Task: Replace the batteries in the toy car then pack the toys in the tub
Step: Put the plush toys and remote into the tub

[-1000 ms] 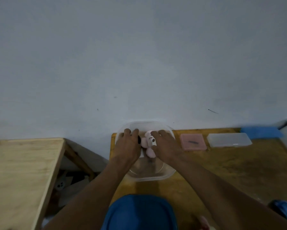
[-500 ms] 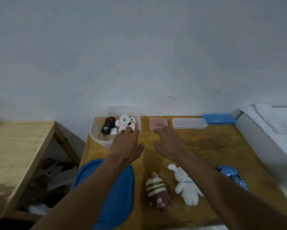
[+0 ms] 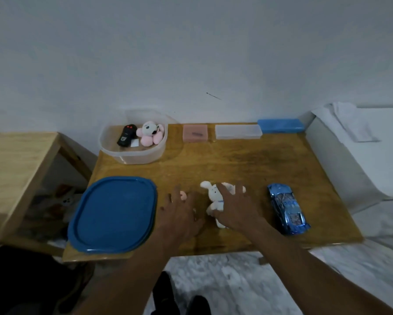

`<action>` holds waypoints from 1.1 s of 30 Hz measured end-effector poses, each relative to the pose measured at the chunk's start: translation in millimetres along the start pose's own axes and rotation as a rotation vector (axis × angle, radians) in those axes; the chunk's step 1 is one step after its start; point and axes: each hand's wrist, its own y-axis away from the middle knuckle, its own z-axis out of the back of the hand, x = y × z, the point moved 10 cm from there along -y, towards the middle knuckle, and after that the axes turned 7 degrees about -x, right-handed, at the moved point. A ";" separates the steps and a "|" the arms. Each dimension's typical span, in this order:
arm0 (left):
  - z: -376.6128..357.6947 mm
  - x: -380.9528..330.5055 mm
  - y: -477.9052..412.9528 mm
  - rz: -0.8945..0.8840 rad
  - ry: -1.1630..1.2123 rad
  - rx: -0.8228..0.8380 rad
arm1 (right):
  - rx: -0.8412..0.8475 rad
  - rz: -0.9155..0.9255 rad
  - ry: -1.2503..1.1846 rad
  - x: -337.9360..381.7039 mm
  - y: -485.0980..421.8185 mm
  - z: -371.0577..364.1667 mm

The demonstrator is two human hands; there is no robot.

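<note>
We look down on a wooden bench point(image 3: 236, 160) pushed against a plain pale wall. A second wooden table point(image 3: 15, 169) stands to its left, a white bed point(image 3: 373, 155) runs along its right side, and a pale mottled floor point(image 3: 236, 280) shows below its near edge.

At the far left corner of the bench sits the clear tub point(image 3: 131, 155), holding a black remote point(image 3: 126, 135) and a pink plush point(image 3: 150, 133) side by side. Along the far edge, to the right of the tub, lie a pink box point(image 3: 195, 133), a clear box point(image 3: 237, 131) and a blue box point(image 3: 280, 126). The blue lid point(image 3: 113, 212) lies flat at the near left.

Our left grip point(image 3: 181, 214) lies palm down with its fingers spread over a small toy point(image 3: 183, 196), of which only a pink tip shows past the fingers; we cannot tell what toy it is. Our right grip point(image 3: 236, 210), just beside it, is also spread wide. It lies over the white rabbit plush point(image 3: 214, 196), thumb against the body, fingers across the head end, and is not closed round it.

The blue toy car point(image 3: 287, 209) stands on the bench just to the right of the right grip, apart from it and well away from the tub.
</note>
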 end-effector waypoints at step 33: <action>113.3 87.8 -45.0 -0.010 0.163 -0.254 | -0.194 -0.033 -0.302 102.7 -65.3 63.6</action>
